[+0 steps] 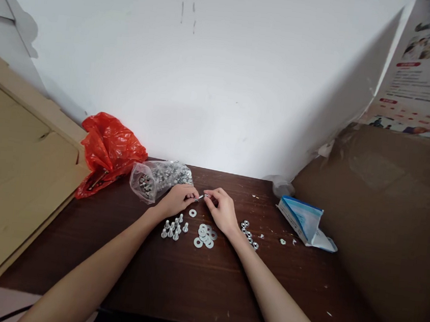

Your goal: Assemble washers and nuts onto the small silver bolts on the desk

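Dark brown wooden surface [186, 286], glossy grain, with brown cardboard [5, 180] along its left edge. Red plastic bag [115, 143], one, crumpled at the far left corner; beside it toward the middle of the far edge, one clear bag [165, 176] of metal hardware, contents uncountable. Blue-and-white packet [303, 221], one, toward the right edge. Left hand [176, 199] and right hand [224, 212] near the middle of the far edge, almost meeting. Left grip pinches one silver bolt [200, 198], slim shank pointing right, head mostly hidden by fingers; right grip pinches a small silver piece [206, 195], too small to name. Nearer the front edge: about nine loose bolts [176, 236], mostly upright; overlapping flat washers [209, 243], exact count hidden, one lone washer [190, 213] apart; roughly six nuts [255, 245] beside the right forearm.
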The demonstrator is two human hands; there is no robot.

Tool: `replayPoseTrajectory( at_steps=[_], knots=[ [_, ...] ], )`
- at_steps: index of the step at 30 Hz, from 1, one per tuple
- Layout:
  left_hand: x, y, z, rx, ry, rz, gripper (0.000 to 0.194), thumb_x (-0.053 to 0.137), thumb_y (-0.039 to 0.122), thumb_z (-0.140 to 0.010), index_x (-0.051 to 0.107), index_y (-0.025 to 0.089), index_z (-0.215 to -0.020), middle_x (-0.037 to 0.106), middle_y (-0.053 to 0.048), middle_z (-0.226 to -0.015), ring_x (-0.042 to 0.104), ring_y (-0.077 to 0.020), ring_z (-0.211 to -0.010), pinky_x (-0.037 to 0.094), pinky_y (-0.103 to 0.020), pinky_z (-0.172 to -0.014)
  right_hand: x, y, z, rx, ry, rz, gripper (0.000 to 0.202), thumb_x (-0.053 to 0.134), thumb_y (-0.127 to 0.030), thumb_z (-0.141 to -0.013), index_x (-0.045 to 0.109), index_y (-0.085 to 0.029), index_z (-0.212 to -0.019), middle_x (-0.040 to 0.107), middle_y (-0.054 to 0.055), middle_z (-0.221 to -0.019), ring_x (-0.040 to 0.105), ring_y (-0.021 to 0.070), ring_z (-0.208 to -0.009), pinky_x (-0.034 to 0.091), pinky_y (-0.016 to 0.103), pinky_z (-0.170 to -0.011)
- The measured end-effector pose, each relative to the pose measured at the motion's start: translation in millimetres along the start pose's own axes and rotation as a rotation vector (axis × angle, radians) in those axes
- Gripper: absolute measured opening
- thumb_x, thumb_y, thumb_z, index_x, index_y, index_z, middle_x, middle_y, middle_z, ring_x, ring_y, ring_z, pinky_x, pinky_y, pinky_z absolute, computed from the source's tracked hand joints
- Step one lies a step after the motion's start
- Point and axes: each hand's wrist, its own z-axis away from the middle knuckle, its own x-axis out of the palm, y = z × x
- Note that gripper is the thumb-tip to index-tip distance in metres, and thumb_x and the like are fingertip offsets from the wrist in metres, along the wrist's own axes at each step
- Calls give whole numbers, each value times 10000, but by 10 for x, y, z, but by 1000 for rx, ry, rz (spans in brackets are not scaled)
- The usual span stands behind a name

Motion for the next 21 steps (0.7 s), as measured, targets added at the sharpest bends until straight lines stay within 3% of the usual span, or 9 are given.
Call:
replayPoseTrajectory(
  at_steps=[14,21],
  knots=[
    [22,-28,6,78,19,163,41,616,157,-764,647,138,-744,682,-74,-886,629,-159,-833,499,-290,-783,1,-56,7,-42,-44,-49,188,531,-210,-842,666,-177,-968,571,48,-860,567,163,-773,471,301,-722],
    [-31,12,7,-47,-11,146,87,686,227,-731,695,143,-754,697,-50,-799,624,-156,-771,477,-274,-761,-7,-80,12,-48,-59,-89,176,542,-217,-836,658,-182,-964,571,43,-856,568,150,-754,466,275,-664]
  ],
)
